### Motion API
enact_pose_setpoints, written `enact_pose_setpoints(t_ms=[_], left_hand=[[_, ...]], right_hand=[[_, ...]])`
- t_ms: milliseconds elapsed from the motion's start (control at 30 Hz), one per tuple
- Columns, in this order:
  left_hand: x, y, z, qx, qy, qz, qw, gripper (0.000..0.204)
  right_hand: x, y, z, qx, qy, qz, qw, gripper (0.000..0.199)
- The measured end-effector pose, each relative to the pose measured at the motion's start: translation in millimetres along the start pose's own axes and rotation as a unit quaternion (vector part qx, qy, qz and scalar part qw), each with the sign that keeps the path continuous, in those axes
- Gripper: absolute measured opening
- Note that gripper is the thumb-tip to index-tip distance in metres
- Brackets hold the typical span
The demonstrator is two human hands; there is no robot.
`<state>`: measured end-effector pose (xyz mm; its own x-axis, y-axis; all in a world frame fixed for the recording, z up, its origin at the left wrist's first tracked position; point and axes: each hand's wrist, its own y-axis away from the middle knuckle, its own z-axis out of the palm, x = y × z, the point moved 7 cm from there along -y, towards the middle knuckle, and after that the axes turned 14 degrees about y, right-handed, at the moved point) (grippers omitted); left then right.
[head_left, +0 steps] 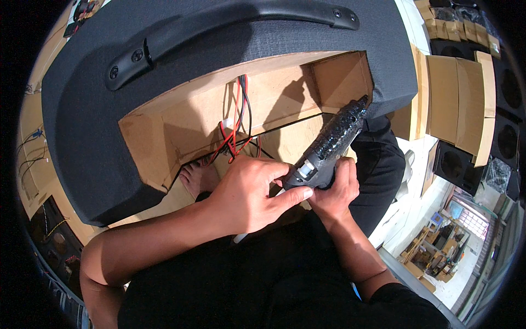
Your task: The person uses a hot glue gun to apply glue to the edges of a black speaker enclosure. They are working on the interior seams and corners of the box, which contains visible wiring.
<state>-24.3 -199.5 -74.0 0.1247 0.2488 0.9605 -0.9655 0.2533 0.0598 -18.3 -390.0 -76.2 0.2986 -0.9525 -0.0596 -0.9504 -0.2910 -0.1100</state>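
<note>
A hot glue gun [331, 134], dark and shiny with a ragged-looking barrel, slants up to the right in front of me. My right hand [338, 192] is wrapped around its handle. At the gun's back end, my left hand [244, 192] pinches a white glue stick, its thumb against the gun body. The stick's free end [240, 238] pokes out below my left wrist; its middle is hidden by the hand. The nozzle points at the right corner of a recess in a black-covered speaker cabinet [82, 148]. Red and black wires [239, 118] hang inside the recess.
A black strap handle [230, 27] is screwed along the cabinet's top. My bare foot [200, 178] shows beneath the recess. Cardboard boxes [457, 98] and black speaker cabinets [455, 164] stand at the right. Another black panel with wires [52, 236] lies at the left.
</note>
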Motion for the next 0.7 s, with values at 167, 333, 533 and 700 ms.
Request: enact_pose_setpoints(t_ms=[167,333,533,700], left_hand=[[2,1,1,-0.014,-0.011,-0.028,0.999,0.031],[3,1,1,-0.006,0.006,-0.004,1.0,0.032],[4,1,-3,0.002,0.0,0.003,1.0,0.032],[7,-3,-6,0.024,0.008,0.047,0.999,0.031]], right_hand=[[0,0,-2,0.018,-0.01,-0.01,1.0,0.058],[0,2,-2,0.008,-0.007,-0.005,1.0,0.061],[-3,-3,-4,0.006,-0.007,-0.022,1.0,0.069],[-5,-9,-4,0.006,-0.011,-0.025,1.0,0.072]])
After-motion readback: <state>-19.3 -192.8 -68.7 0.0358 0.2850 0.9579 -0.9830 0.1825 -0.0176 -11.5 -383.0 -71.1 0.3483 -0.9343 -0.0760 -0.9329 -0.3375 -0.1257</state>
